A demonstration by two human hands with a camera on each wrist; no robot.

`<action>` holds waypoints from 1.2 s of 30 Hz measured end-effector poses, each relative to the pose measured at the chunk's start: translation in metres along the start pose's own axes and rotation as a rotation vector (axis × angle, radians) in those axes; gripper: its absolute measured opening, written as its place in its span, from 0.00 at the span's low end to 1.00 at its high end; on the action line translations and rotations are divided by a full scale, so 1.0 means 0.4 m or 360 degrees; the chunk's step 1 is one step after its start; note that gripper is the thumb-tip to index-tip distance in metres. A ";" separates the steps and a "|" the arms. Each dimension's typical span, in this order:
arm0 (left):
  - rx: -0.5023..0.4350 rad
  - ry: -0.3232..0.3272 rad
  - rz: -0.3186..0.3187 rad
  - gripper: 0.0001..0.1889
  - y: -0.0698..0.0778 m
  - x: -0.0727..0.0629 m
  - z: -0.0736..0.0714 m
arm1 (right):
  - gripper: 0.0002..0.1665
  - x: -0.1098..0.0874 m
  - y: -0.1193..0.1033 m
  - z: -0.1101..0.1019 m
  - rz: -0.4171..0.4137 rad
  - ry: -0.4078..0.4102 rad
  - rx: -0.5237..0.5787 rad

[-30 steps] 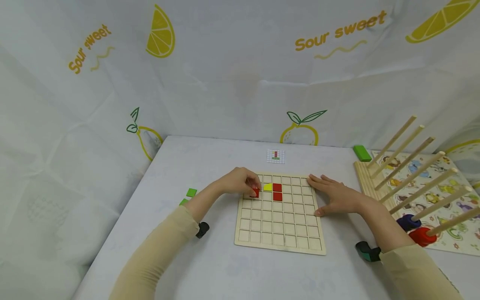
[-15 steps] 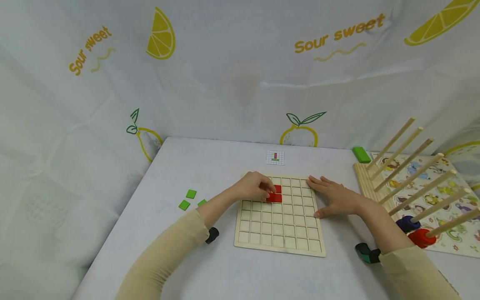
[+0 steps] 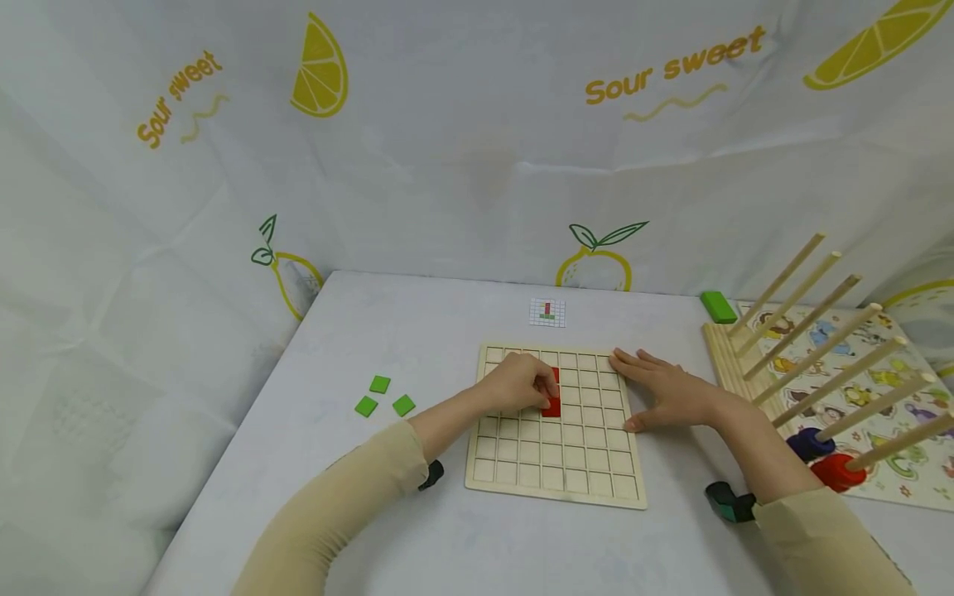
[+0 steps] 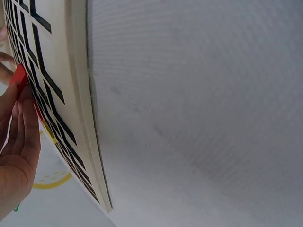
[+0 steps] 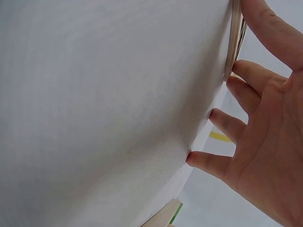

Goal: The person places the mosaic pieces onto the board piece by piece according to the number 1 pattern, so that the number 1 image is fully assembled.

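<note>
My left hand [image 3: 517,383] is over the upper middle of a wooden grid board [image 3: 585,458], pinching a red square tile [image 3: 551,408] between thumb and fingers. The left wrist view has this tile [image 4: 19,78] tilted at the fingertips, close against the grid. Part of another red tile [image 3: 555,376] shows beyond the fingers. A yellow tile [image 4: 49,132] lies in the grid in the left wrist view; the hand hides it from the head camera. My right hand [image 3: 666,391] rests with spread fingers along the board's right edge, its thumb at the rim.
Several loose items surround the board: green square tiles [image 3: 380,384] at left, a small printed pattern card [image 3: 547,313] behind, and a green block [image 3: 718,307] at back right. A pegged wooden rack [image 3: 726,352] with blue and red rings stands right, beside an illustrated board [image 3: 913,430].
My left hand has carried the red tile rightward from the board's left side, then slightly toward me, beneath the other red tile. My right hand has stayed at the board's edge.
</note>
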State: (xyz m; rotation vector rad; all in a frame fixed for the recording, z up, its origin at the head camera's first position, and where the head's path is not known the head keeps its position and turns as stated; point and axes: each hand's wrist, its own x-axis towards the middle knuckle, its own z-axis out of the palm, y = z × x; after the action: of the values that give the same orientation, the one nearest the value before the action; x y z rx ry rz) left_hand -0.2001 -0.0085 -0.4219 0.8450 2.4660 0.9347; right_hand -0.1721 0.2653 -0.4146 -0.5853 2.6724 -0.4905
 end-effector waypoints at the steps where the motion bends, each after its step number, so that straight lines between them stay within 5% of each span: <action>1: 0.0019 0.0013 0.0000 0.04 0.000 0.000 0.002 | 0.66 0.000 0.000 0.000 -0.0001 -0.0002 0.0000; 21: 0.0257 0.0039 -0.0004 0.03 0.028 -0.012 0.005 | 0.66 0.001 0.007 0.000 -0.0024 -0.0003 0.0012; 36: 0.0293 0.0059 0.0009 0.03 0.011 -0.004 0.017 | 0.66 0.001 0.002 0.002 0.0001 0.0006 0.0008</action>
State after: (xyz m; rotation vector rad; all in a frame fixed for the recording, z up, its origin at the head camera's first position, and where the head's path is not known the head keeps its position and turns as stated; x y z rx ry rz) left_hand -0.1936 -0.0039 -0.4235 0.9014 2.6131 0.7396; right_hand -0.1723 0.2656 -0.4159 -0.5830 2.6737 -0.4988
